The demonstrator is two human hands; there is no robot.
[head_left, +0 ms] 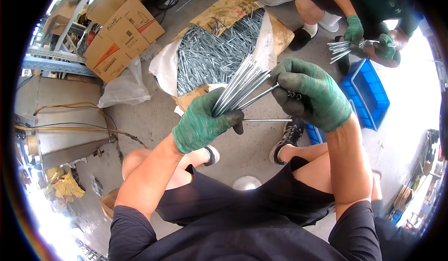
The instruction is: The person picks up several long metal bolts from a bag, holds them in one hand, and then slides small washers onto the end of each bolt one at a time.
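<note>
My left hand (199, 122), in a green glove with dark fingertips, is closed round a fanned bundle of thin metal rods (240, 86). Facing it, my right hand (319, 93), gloved alike, pinches the end of a rod (259, 96) that slants out of the bundle. Small ring-like metal bits show by its fingers, too small to make out. Another single rod (267, 120) lies level between the two hands, its left end by my left thumb and its right end under my right fingers. Beyond the hands, an opened carton holds a large heap of similar rods (214, 51).
At the upper right, a co-worker's green-gloved hands (354, 30) hold more rods above a blue plastic crate (380, 95). Cardboard boxes (122, 37) and a clear plastic bag (126, 88) are at the upper left. A metal cabinet (70, 116) with yellow hoses stands at the left.
</note>
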